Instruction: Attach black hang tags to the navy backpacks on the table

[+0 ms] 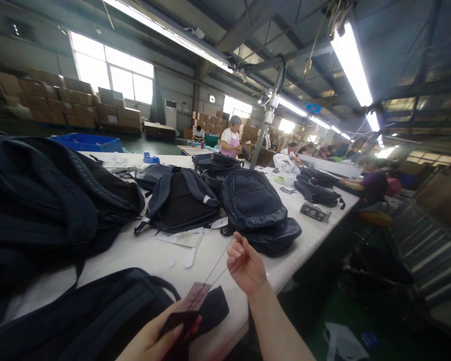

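Observation:
Low in the head view, my left hand (160, 328) is closed on a pinkish hang tag (197, 296) and a dark piece over its lower end; whether that piece is card or fabric I cannot tell. A thin dark string (218, 263) runs taut from the tag up to my right hand (247, 265). The fingers of my right hand are curled and pinch the string's loop. Beside my left hand lies a navy backpack (97, 306), and a dark flat piece (215, 312) sticks out behind the tag.
More navy backpacks (251, 198) lie across the white table (210, 255), with a large pile (60, 200) at left. Papers (180, 237), a small dark box (313, 211) and a blue bin (88, 142) are around. A co-worker (231, 138) stands beyond; others sit at right.

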Demonstrator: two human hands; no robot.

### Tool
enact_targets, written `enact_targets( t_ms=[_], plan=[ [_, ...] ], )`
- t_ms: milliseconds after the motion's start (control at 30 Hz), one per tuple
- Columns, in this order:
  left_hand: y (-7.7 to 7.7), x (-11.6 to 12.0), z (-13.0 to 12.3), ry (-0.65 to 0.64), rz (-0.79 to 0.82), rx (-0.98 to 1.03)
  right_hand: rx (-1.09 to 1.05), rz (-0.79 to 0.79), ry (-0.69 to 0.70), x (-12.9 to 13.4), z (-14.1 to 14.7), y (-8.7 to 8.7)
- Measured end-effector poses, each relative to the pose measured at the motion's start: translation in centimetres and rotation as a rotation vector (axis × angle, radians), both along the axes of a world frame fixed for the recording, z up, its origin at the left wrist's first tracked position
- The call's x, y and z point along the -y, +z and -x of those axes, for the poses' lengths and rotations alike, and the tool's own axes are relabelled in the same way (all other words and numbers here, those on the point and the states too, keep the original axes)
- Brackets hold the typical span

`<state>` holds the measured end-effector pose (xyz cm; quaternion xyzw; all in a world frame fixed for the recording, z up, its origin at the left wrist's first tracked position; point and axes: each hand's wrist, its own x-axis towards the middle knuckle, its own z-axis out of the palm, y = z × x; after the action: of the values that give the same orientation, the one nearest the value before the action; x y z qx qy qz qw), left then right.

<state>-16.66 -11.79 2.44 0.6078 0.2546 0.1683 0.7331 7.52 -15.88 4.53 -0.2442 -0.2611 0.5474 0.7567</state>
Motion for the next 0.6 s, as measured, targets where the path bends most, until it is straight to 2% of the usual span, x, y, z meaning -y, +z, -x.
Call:
enact_targets(
  t_ms=[133, 267, 467, 600],
  plan=[
    [0.1, 0.4, -0.7, 0.021, 0.012, 0.018, 0.144, 0.011, 0.105, 0.0, 2.3, -0.2],
    [-0.5, 0.5, -1.0, 0.052, -0.083, 0.062, 0.427, 0.054, 0.042, 0.2, 4.8, -1.2],
    [-1.2, 0.7, -0.6, 0.064, -0.019, 0.102, 0.668, 0.143, -0.094, -0.4, 4.3, -2.5],
    [-1.2, 0.7, -0.5, 0.043, -0.042, 0.086, 0.892, 0.16, -0.027, 0.1, 5.1, -2.3]
  ],
)
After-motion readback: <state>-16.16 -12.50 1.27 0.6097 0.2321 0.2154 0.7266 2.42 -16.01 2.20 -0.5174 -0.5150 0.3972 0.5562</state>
